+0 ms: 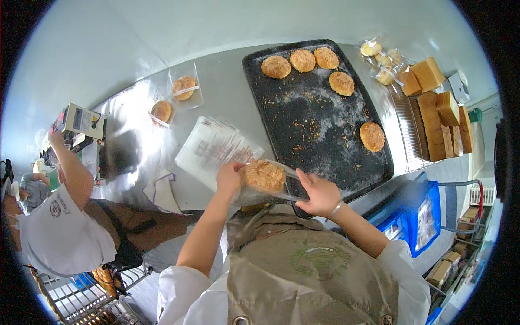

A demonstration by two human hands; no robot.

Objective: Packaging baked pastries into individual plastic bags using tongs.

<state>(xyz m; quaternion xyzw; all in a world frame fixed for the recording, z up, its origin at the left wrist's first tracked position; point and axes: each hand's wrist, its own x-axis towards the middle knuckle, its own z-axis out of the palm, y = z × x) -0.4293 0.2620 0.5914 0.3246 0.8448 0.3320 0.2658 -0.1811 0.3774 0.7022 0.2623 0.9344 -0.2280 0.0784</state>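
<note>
A round crumb-topped bun (pixel 266 175) sits inside a clear plastic bag (pixel 290 172), in front of my apron. My left hand (pixel 230 178) grips the bag's closed side, close against the bun. At the other end, my right hand (pixel 318 191) pinches the bag by its mouth. Beneath and beyond my left hand lies a fanned stack of printed clear bags (pixel 217 148). Just past my right hand is a black baking tray (pixel 308 134) strewn with crumbs. Several unbagged buns (pixel 341 83) rest along its far and right sides.
Two bagged buns (pixel 185 88) lie on the steel table (pixel 227 89) at the back left. Bread loaves (pixel 432 122) stand on a wire rack (pixel 406 118) at the right, near blue crates (pixel 424 219). A co-worker (pixel 65 227) at the left reaches towards a sealing machine (pixel 83 122).
</note>
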